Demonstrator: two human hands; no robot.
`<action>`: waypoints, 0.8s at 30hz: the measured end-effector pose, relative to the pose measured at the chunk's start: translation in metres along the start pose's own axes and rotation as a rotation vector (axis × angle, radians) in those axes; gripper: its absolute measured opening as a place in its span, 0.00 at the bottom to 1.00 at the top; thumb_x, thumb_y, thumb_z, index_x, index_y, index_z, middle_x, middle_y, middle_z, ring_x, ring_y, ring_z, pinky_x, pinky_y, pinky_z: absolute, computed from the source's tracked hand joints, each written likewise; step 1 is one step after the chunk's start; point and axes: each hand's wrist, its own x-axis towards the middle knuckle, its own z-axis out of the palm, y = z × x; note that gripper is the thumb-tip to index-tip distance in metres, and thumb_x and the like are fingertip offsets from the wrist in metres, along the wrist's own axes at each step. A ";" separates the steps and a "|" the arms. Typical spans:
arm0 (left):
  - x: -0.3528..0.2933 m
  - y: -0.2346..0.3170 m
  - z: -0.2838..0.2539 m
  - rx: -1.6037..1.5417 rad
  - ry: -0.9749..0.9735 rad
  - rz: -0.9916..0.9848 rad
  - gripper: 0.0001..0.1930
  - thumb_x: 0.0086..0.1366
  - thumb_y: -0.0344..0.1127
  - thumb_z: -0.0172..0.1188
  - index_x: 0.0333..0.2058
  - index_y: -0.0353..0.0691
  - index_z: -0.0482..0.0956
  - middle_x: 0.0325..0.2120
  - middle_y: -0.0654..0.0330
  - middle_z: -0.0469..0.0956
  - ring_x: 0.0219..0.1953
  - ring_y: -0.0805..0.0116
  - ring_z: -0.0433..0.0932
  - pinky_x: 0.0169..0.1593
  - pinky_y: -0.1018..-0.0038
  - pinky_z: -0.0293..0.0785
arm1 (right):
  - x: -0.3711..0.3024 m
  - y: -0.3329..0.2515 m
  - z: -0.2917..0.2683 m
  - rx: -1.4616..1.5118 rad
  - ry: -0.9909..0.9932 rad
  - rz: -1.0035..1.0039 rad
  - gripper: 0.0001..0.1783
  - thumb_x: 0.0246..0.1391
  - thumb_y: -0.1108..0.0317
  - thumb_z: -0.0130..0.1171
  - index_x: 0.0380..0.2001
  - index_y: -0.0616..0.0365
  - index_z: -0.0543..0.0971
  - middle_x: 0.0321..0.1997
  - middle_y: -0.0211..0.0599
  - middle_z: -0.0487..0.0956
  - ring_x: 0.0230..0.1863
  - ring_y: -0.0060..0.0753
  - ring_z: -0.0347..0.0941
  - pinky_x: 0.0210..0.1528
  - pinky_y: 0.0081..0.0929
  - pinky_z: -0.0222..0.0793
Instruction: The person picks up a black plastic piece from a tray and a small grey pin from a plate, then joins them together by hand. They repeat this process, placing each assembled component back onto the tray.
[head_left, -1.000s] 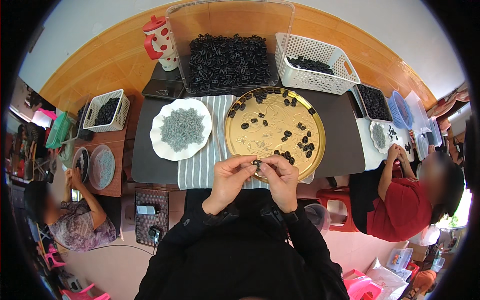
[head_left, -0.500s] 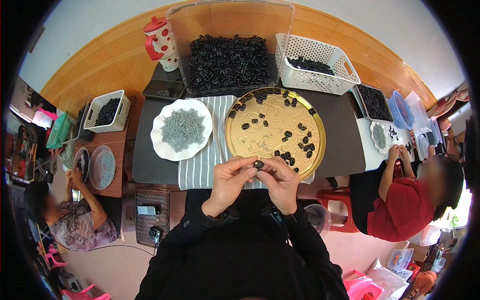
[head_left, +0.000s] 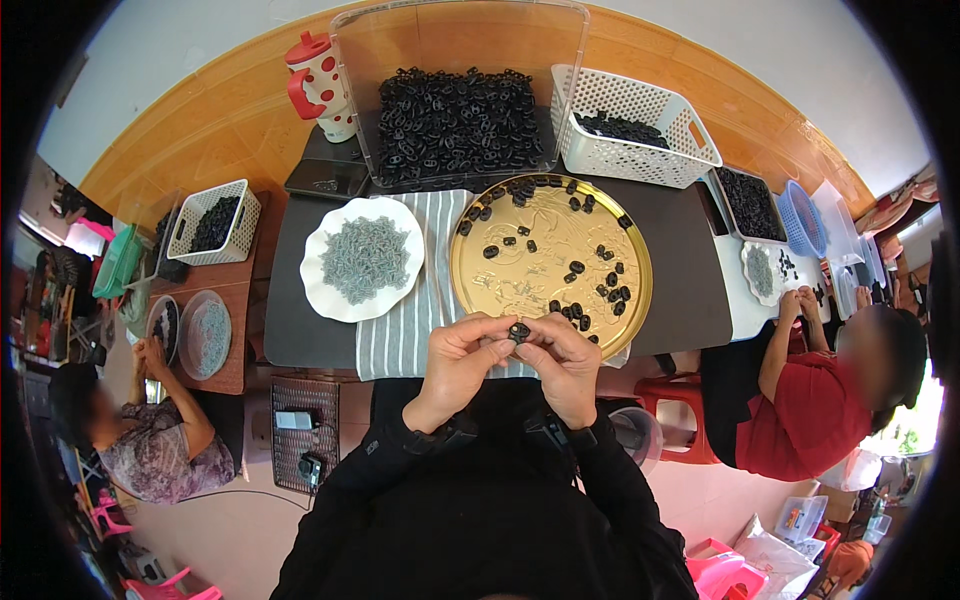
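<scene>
Between the fingertips of both hands I hold a small black oval plastic piece with holes (head_left: 518,332), above the near edge of a round golden tray (head_left: 545,265). My left hand (head_left: 459,365) pinches it from the left with thumb and forefinger. From the other side my right hand (head_left: 560,367) closes on it too. Whether a screw sits in the piece is too small to tell. Similar black pieces (head_left: 577,268) lie scattered over the tray. To the left, a white scalloped plate carries a heap of small grey screw-like parts (head_left: 365,260).
Behind the tray stand a clear bin of black pieces (head_left: 455,130) and a white perforated basket (head_left: 640,155). A red-dotted tumbler (head_left: 322,90) is at the back left. A striped cloth (head_left: 385,345) lies under plate and tray. Co-workers sit at left (head_left: 170,440) and right (head_left: 800,410).
The black piece has turned slightly between my fingertips. Both hands stay in nearly the same place, and the pieces on the tray have not moved.
</scene>
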 end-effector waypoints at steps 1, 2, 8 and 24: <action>0.001 0.000 0.000 -0.016 0.007 -0.008 0.15 0.59 0.17 0.58 0.46 0.33 0.79 0.35 0.58 0.78 0.31 0.76 0.76 0.33 0.83 0.74 | 0.000 0.000 0.000 -0.031 0.000 -0.019 0.18 0.48 0.85 0.60 0.45 0.64 0.79 0.34 0.30 0.73 0.34 0.17 0.69 0.36 0.14 0.65; 0.001 -0.001 0.000 -0.016 0.004 -0.010 0.15 0.59 0.17 0.58 0.46 0.33 0.79 0.35 0.58 0.78 0.31 0.76 0.76 0.33 0.83 0.74 | 0.000 0.000 0.000 -0.032 0.003 -0.019 0.18 0.48 0.85 0.60 0.45 0.64 0.79 0.34 0.30 0.73 0.34 0.17 0.69 0.36 0.14 0.65; 0.002 0.002 0.001 0.014 0.001 -0.011 0.15 0.59 0.18 0.58 0.45 0.33 0.80 0.34 0.59 0.78 0.31 0.76 0.76 0.32 0.83 0.74 | 0.000 0.000 0.001 -0.057 0.004 -0.068 0.18 0.47 0.86 0.60 0.44 0.63 0.79 0.34 0.31 0.74 0.33 0.18 0.70 0.35 0.14 0.65; 0.000 -0.003 0.007 0.043 0.019 0.017 0.12 0.59 0.17 0.57 0.42 0.31 0.80 0.33 0.60 0.76 0.28 0.79 0.73 0.31 0.84 0.71 | -0.009 -0.003 0.013 -0.162 0.103 -0.200 0.17 0.48 0.87 0.57 0.43 0.67 0.77 0.36 0.38 0.76 0.35 0.24 0.72 0.37 0.17 0.67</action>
